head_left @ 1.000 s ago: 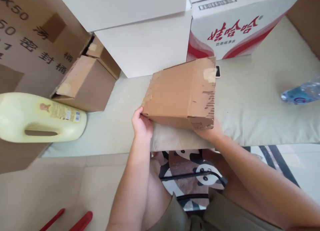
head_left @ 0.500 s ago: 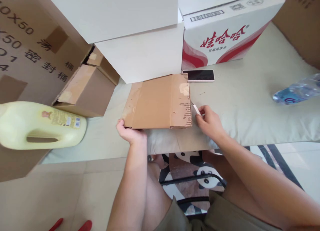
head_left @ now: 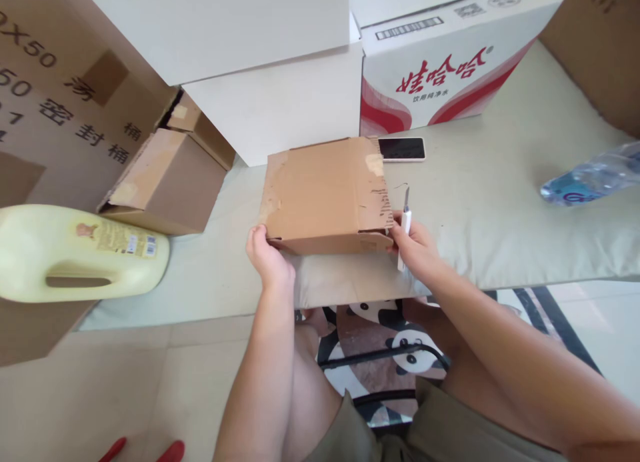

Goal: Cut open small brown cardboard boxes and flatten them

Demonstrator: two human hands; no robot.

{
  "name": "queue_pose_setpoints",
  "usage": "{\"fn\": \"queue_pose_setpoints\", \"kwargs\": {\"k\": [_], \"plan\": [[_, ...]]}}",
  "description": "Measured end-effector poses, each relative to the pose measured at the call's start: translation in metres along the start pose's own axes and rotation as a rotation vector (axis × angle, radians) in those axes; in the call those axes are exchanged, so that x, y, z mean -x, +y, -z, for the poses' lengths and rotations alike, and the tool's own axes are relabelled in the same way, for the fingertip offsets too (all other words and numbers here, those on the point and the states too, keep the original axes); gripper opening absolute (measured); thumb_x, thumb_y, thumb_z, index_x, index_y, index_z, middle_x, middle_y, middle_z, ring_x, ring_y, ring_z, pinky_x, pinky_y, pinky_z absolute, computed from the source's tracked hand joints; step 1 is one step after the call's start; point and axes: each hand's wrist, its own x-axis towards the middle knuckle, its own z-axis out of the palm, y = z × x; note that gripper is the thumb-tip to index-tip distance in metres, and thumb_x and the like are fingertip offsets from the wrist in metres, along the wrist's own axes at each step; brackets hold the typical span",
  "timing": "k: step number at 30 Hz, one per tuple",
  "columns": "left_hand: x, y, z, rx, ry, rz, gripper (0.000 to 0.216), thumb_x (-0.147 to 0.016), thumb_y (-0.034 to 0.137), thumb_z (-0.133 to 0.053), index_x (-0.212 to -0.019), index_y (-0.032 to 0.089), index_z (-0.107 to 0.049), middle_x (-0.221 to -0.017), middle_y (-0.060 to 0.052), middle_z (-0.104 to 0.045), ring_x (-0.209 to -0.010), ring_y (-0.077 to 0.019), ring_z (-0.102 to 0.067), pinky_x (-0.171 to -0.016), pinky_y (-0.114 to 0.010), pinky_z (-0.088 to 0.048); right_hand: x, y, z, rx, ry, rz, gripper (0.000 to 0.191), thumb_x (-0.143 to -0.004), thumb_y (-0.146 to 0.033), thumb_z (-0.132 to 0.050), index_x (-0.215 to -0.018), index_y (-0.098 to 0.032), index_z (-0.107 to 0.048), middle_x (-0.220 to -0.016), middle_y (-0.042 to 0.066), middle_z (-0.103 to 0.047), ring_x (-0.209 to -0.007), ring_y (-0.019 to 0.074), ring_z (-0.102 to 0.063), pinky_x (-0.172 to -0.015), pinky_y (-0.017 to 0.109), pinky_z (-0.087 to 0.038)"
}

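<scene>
Fingers first: left hand (head_left: 267, 259) is curled on the near-left corner of the cardboard box (head_left: 325, 194), clamped on its edge. Right hand (head_left: 416, 249) sits at the box's near-right corner, fingers closed around a small white-handled knife (head_left: 405, 217), blade pointing away from the person, just beside the box's right edge.

Large stuff: pale grey-green padded surface (head_left: 500, 202), soft, slightly creased. Two plain white cartons (head_left: 260, 69) stacked behind the box, matte, sharp edges. Printed brown carton (head_left: 65, 109) at left. White-and-red printed carton (head_left: 445, 62) behind right.

Box itself: brown corrugated, flat rectangular, closed, lying on the padded surface at centre, near the front edge. Top face scuffed; right edge torn with ragged tape residue, pale tape patch at far-right corner.

Smaller: open brown box (head_left: 165, 179) at left; cream plastic jug (head_left: 80, 252) on its side, smooth, moulded handle; clear water bottle (head_left: 590, 179) lying at right; dark-screened phone (head_left: 401, 149) flat, just behind the box's far-right corner.
</scene>
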Motion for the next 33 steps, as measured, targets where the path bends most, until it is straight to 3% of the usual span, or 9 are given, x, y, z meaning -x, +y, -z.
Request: {"fn": "queue_pose_setpoints", "kwargs": {"k": [3,6,10,14,17,19,24,28,33], "plan": [[0.006,0.006,-0.004,-0.007,-0.006,-0.024,0.031,-0.077,0.031,-0.06,-0.062,0.02,-0.035,-0.063,0.005,-0.033,-0.057,-0.0091,-0.035,-0.055,-0.023,-0.028,0.001,0.0,0.002,0.098,0.04,0.096,0.036,-0.078,-0.057,-0.065,-0.072,-0.022,-0.062,-0.058,-0.003,-0.054,-0.053,0.0126,-0.049,-0.053,0.027,-0.039],[0.012,0.011,-0.004,-0.15,-0.141,-0.093,0.035,-0.083,0.038,-0.062,-0.063,0.02,-0.04,-0.062,0.004,-0.037,-0.057,-0.0098,-0.036,-0.055,-0.024,-0.029,0.003,-0.001,0.005,0.122,0.151,0.183,0.042,-0.076,-0.057,-0.067,-0.058,-0.021,-0.056,-0.06,-0.001,-0.054,-0.059,0.0131,-0.05,-0.059,0.028,-0.04],[0.019,0.012,0.002,-0.258,-0.309,-0.241,0.045,-0.086,0.049,-0.063,-0.063,0.021,-0.037,-0.058,0.005,-0.032,-0.053,-0.0096,-0.031,-0.051,-0.025,-0.025,0.002,0.002,0.004,-0.019,0.258,0.099,0.042,-0.075,-0.058,-0.069,-0.061,-0.022,-0.055,-0.058,-0.003,-0.051,-0.06,0.0142,-0.053,-0.058,0.028,-0.043],[0.024,0.011,0.005,-0.121,-0.405,-0.252,0.05,-0.079,0.058,-0.067,-0.062,0.021,-0.038,-0.054,0.005,-0.032,-0.048,-0.0095,-0.03,-0.047,-0.026,-0.022,-0.002,0.002,0.003,-0.206,0.345,-0.008,0.041,-0.075,-0.056,-0.072,-0.061,-0.023,-0.051,-0.054,-0.005,-0.046,-0.059,0.0137,-0.055,-0.055,0.025,-0.046],[0.021,0.01,0.002,0.066,-0.377,-0.104,0.045,-0.079,0.062,-0.056,-0.061,0.022,-0.044,-0.051,0.003,-0.038,-0.045,-0.011,-0.036,-0.045,-0.026,-0.024,-0.004,-0.004,0.004,-0.317,0.402,-0.068,0.039,-0.071,-0.051,-0.077,-0.062,-0.024,-0.05,-0.053,-0.007,-0.044,-0.051,0.0106,-0.049,-0.048,0.023,-0.044],[0.014,0.01,0.0,0.134,-0.299,0.002,0.036,-0.078,0.053,-0.055,-0.063,0.021,-0.048,-0.052,0.003,-0.039,-0.045,-0.0107,-0.037,-0.045,-0.025,-0.025,-0.006,-0.008,0.004,-0.379,0.432,-0.096,0.036,-0.069,-0.048,-0.078,-0.064,-0.023,-0.052,-0.054,-0.007,-0.047,-0.05,0.0096,-0.048,-0.046,0.021,-0.044],[-0.001,0.011,-0.003,-0.071,-0.169,0.217,0.023,-0.069,0.034,-0.068,-0.063,0.019,-0.051,-0.057,0.004,-0.045,-0.051,-0.0098,-0.042,-0.049,-0.022,-0.03,-0.005,-0.013,0.007,-0.445,0.461,-0.143,0.03,-0.064,-0.043,-0.078,-0.071,-0.023,-0.057,-0.061,-0.006,-0.055,-0.053,0.0095,-0.052,-0.042,0.019,-0.041],[0.002,0.014,-0.005,-0.101,-0.177,0.227,0.022,-0.068,0.034,-0.069,-0.063,0.019,-0.053,-0.059,0.003,-0.048,-0.055,-0.0107,-0.045,-0.051,-0.023,-0.034,-0.003,-0.01,0.008,-0.398,0.374,-0.095,0.027,-0.067,-0.042,-0.077,-0.07,-0.023,-0.058,-0.059,-0.005,-0.052,-0.052,0.01,-0.051,-0.046,0.021,-0.044],[0.007,0.016,-0.009,-0.052,-0.171,0.252,0.024,-0.065,0.03,-0.063,-0.056,0.02,-0.044,-0.057,0.004,-0.04,-0.052,-0.009,-0.04,-0.049,-0.022,-0.033,-0.003,-0.006,0.009,-0.345,0.341,-0.076,0.026,-0.072,-0.043,-0.075,-0.07,-0.022,-0.059,-0.058,-0.006,-0.051,-0.055,0.0103,-0.051,-0.05,0.021,-0.044]]}}
